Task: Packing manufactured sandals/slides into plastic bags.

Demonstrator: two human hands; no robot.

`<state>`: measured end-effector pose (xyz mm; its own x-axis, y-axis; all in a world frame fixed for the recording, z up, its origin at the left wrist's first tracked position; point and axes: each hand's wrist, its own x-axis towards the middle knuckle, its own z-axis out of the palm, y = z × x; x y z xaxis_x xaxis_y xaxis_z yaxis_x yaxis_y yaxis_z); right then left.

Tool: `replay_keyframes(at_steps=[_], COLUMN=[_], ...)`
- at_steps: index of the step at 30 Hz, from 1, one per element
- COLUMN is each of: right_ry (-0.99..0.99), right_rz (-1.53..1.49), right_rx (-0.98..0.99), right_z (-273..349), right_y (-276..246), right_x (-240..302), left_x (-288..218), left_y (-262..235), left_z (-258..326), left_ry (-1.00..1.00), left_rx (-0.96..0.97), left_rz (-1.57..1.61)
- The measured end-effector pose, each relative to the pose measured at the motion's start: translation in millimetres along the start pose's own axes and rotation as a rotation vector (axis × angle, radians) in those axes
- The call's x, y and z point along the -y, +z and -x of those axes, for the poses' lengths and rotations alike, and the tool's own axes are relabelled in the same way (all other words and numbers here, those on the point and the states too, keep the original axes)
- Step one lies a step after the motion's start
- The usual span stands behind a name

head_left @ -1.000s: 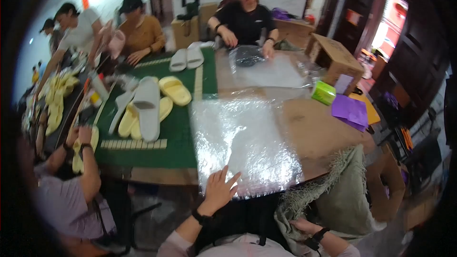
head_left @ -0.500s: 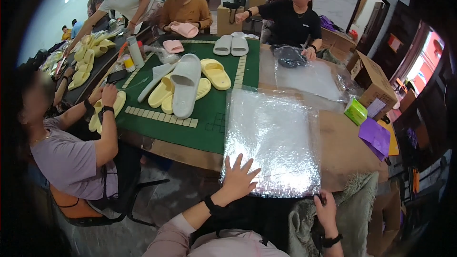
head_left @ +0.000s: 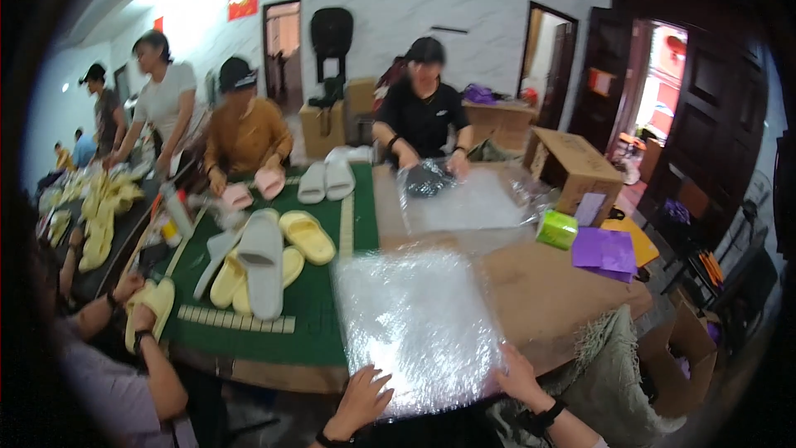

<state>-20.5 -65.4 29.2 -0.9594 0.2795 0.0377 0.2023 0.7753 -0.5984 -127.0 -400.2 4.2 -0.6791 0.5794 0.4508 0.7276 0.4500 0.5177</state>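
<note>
Bubble wrap sheet (head_left: 419, 323): lies flat at the table's (head_left: 547, 299) near edge, just right of the green mat (head_left: 319, 315).
Left hand (head_left: 361, 402): fingers spread, pressing the sheet's near-left corner — flat, not clenched.
Right hand (head_left: 518, 375): resting open on the near-right corner.
Risk: the sheet overhangs the edge — uneven pressure could let it slide off or crease.
Nearby: grey and yellow slippers (head_left: 264, 261) on the mat.

Packing workshop: slippers (head_left: 286, 253), bubble wrap (head_left: 419, 323), cartons (head_left: 572, 168).
</note>
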Motion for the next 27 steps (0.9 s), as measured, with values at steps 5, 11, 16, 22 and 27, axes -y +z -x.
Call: replay_keyframes(at_steps=[5, 11, 16, 22, 27], right_ry=[-0.040, -0.481, -0.527, -0.535, -0.603], right_rz=[0.425, -0.201, -0.030, 0.079, 0.231], right_rx=[-0.103, 0.114, 0.263, 0.240, 0.241], right_z=[7, -14, -18, -13, -5], right_y=[-6, 28, 62, 56, 57], right_x=[43, 48, 57, 72, 74], left_x=[15, 13, 33, 144, 166], left_y=[-1, -10, -38, -83, -117], left_z=[15, 2, -25, -50, -61], left_ry=[-0.088, -0.077, -0.165, -0.606, -0.879], left_rx=[0.038, 0.031, -0.129, -0.430, -0.279], left_rz=[0.039, -0.053, -0.388, -0.502, -0.527])
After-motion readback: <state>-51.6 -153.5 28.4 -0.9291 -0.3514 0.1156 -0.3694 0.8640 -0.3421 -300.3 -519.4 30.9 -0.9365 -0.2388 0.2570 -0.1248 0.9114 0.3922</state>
